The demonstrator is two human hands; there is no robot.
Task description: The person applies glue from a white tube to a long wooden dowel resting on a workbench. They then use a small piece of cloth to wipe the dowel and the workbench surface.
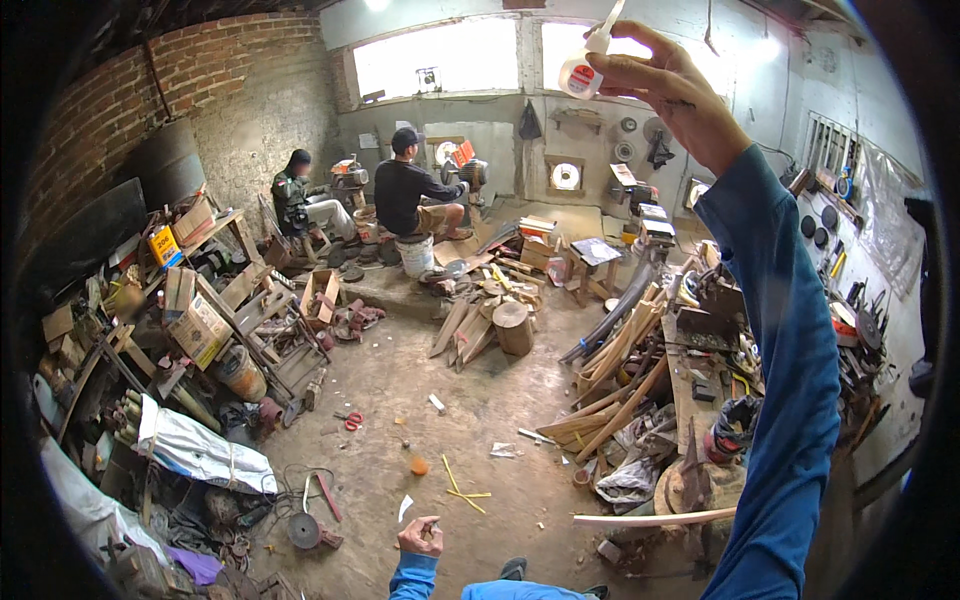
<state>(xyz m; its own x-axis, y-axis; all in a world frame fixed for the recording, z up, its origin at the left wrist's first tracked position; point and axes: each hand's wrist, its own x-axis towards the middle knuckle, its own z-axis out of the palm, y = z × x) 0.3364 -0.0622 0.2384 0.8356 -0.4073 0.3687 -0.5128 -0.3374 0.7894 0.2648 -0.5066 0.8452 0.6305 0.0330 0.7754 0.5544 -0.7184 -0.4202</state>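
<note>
Pinching a bottle (579, 77) leftward of its palm, nozzle (609, 20) slanting up, the right hand (672, 85) stood high; the left hand (421, 537) curled far below, its hold unclear to me.

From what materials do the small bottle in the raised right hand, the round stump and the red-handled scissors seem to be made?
Small bottle: probably smooth, translucent plastic, judging by its cloudy, pale body.
Round stump: wood, apparently unvarnished, from its dull brown surface and flat cut top.
Red-handled scissors: handles likely plastic, from their even red colour; blades too small to judge.
</note>
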